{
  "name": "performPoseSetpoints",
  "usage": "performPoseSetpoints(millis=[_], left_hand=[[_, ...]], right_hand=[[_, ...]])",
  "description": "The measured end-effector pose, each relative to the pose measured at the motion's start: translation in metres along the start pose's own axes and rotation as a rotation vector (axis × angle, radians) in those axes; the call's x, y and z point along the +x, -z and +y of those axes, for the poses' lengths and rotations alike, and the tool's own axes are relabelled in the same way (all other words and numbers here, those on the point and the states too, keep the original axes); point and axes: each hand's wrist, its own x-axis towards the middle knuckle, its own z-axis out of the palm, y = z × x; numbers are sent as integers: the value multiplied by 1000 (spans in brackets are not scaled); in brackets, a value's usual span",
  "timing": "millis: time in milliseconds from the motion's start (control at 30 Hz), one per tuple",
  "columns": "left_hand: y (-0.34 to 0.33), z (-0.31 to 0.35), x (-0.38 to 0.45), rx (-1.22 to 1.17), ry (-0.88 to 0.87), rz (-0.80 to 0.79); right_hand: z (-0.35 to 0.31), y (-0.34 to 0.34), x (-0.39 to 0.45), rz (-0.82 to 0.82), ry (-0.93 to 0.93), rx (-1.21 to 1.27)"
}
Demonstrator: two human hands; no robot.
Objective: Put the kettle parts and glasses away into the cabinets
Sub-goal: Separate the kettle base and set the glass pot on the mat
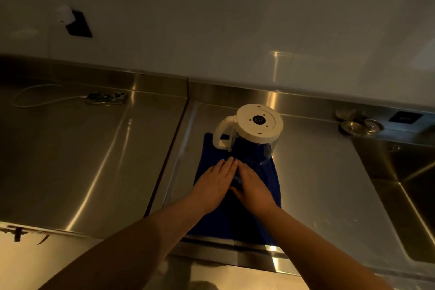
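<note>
On blue towel point(270, 176): kettle point(256, 129) upturned | left hand point(215, 183), right hand point(253, 187) around something clear; grip unclear

Desk point(94, 160): brushed stainless steel, smooth, glossy streaks of reflected light. Sink point(404, 195), right of frame: same steel, shiny. Kettle point(249, 139), centre: clear glass body, matt cream plastic base and handle. Cloth point(211, 148) beneath it: blue fabric, soft, matt. Wall point(235, 19), upper frame: smooth white glossy panel.
</note>
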Motion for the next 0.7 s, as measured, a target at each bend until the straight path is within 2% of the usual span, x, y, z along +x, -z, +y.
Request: performPoseSetpoints(millis=[100, 267, 433, 600, 700], left_hand=[[1, -7, -4, 39, -15, -12], [-5, -16, -2, 195, 22, -122], [-14, -25, -4, 406, -3, -186], [-24, -25, -12, 360, 20, -136], [-25, -25, -12, 344, -1, -124]], right_hand=[[0, -6, -1, -24, 70, -109], [-4, -20, 0, -20, 170, -303], [-11, -28, 3, -48, 198, -326], [-9, -32, 1, -101, 249, -304], [-5, -33, 1, -69, 246, -304]])
